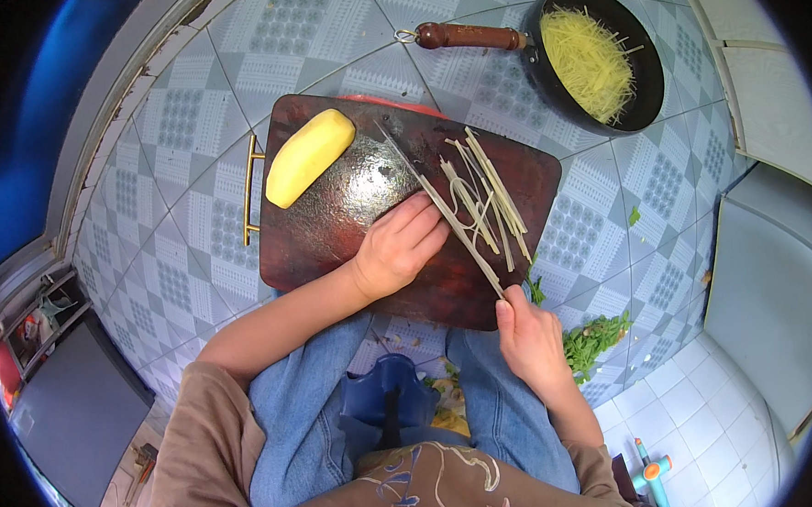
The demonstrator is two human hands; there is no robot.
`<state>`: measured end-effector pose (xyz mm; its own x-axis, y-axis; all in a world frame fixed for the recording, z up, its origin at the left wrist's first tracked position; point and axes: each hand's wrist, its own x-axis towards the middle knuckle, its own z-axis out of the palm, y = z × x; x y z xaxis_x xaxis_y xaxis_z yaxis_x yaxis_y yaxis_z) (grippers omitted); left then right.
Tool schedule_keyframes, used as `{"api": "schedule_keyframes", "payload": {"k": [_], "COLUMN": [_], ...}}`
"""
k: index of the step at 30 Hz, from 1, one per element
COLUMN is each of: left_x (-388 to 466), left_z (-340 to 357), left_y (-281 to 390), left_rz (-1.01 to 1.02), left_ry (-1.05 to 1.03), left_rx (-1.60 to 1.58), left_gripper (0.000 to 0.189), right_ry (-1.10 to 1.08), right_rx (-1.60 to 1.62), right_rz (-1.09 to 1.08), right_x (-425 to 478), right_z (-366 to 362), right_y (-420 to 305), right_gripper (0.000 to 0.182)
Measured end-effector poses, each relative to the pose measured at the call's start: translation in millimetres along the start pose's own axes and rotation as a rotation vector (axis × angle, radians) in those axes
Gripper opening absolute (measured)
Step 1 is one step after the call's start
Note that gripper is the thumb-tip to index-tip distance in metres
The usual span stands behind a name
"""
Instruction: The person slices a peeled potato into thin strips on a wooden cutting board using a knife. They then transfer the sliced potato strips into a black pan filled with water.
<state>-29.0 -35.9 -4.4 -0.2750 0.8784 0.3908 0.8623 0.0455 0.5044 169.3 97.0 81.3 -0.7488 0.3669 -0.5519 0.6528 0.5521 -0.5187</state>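
Observation:
A dark wooden cutting board (336, 236) lies before me above my knees. On its right half, my right hand (531, 336) grips the near end of a kitchen knife (400, 150), seen almost edge-on and pointing away to the upper left. My left hand (402, 243) rests on the board with curled fingers against the blade's left side; whether something is under the fingers is hidden. Thin pale strips (496, 194) lie right of the blade. A peeled yellow vegetable (310, 159), perhaps a potato, sits whole at the board's upper left.
A black pan (647, 55) with a wooden handle (470, 35) holds pale yellow shreds (589, 65) on the tiled floor (361, 49). Green leaves (593, 343) lie right of my right knee. Between my legs is a blue plastic object (389, 392), with scraps beside it. A brass-coloured handle (250, 193) edges the board's left side.

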Motion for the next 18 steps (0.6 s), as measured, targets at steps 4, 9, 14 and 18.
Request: {"api": "schedule_keyframes", "payload": {"k": [4, 9, 14, 18], "left_x": [1.1, -1.7, 1.3, 1.1], "left_z": [-0.8, -0.2, -0.3, -2.3], "left_y": [0.2, -1.0, -1.6, 0.0], "left_rz": [0.011, -0.001, 0.003, 0.009], "left_ry": [-0.018, -0.021, -0.009, 0.017], "left_rx": [0.019, 0.021, 0.002, 0.006], "left_gripper": [0.031, 0.031, 0.030, 0.028], "right_ry": [0.046, 0.060, 0.039, 0.046], "right_rx": [-0.033, -0.026, 0.074, 0.123], "right_rz": [-0.039, -0.068, 0.046, 0.037], "right_x": [26.3, 36.7, 5.6, -2.3], "right_z": [6.7, 9.6, 4.3, -3.0], "right_y": [-14.9, -21.1, 8.4, 5.9], "right_gripper": [0.022, 0.021, 0.021, 0.020]}}
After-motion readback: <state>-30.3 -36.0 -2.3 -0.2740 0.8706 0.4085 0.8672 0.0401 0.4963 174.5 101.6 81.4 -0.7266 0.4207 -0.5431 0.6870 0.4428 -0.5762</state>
